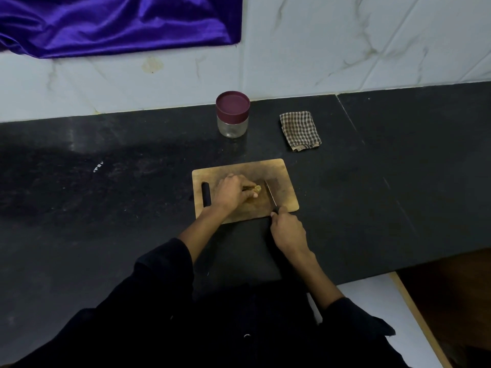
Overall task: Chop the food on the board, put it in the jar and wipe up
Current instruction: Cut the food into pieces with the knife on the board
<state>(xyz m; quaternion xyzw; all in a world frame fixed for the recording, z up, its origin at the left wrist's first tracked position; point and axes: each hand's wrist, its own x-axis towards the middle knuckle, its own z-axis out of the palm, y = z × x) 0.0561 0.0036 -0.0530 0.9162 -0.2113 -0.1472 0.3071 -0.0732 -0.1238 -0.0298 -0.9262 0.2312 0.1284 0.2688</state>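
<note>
On the board (281, 171), left of its middle, the left hand (229, 193) lies knuckles up with its fingers curled down over the food (255, 191), a small yellowish lump whose right end pokes out past the fingertips. What kind of food it is cannot be told. Just right of that end lies the blade of the knife (271, 192), running from the board's far side toward the near edge; whether its edge touches the wood is unclear. At the board's near right corner the right hand (288, 232) is wrapped round the knife's dark handle, forefinger stretched up toward the blade.

The food looks short, firm and light, the sort that may roll or skid under the blade, so it wants pinning from above with the fingertips tucked back from the exposed end, as the left hand seems to be doing. No cut pieces can be seen on the board, so the chopping seems barely begun.

Beyond the board's far edge stands the jar (233, 115), clear glass, maroon lid on, seemingly empty. It is smooth and breakable, best held round the body while the lid is twisted off. Right of the jar, past the board's far right corner, lies the cloth (300, 130), checked, folded and limp, easy to pinch up anywhere. All sit on the counter (106, 195), dark stone
</note>
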